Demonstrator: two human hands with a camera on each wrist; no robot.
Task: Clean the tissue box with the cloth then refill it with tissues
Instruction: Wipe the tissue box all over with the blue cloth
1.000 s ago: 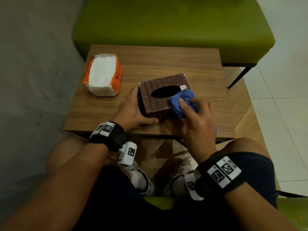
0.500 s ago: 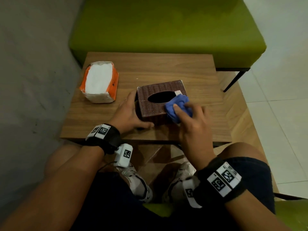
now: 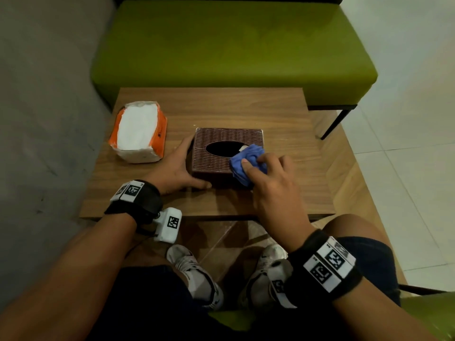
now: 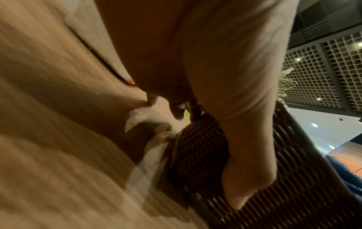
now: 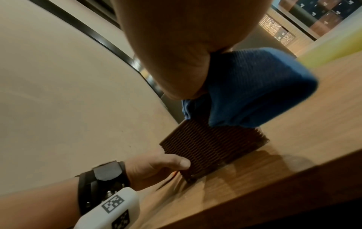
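The woven brown tissue box (image 3: 227, 151) sits near the middle of the wooden table (image 3: 246, 107), its oval slot facing up and dark inside, so the refill looks not yet done. A bunched blue cloth (image 3: 247, 162) lies on the box's top at the near right corner, spilling a little over the edge, which suits wiping the lid and rim together. The right hand (image 3: 273, 185) bears down on it, thumb on top and fingers curled over the wad, gripping it so the cloth travels with the hand rather than sliding free. The left hand (image 3: 176, 169) braces the box's left side, fingers laid nearly straight along the wall and thumb pressed against the near face; that hold probably keeps the light box from skating under the rubbing. The left wrist view is blurred, so whether the fingertips also touch the table cannot be told. Well to the left stands the orange pack of tissues (image 3: 139, 132), torn open on top and within easy reach. Beyond the table runs a green bench (image 3: 234, 45).
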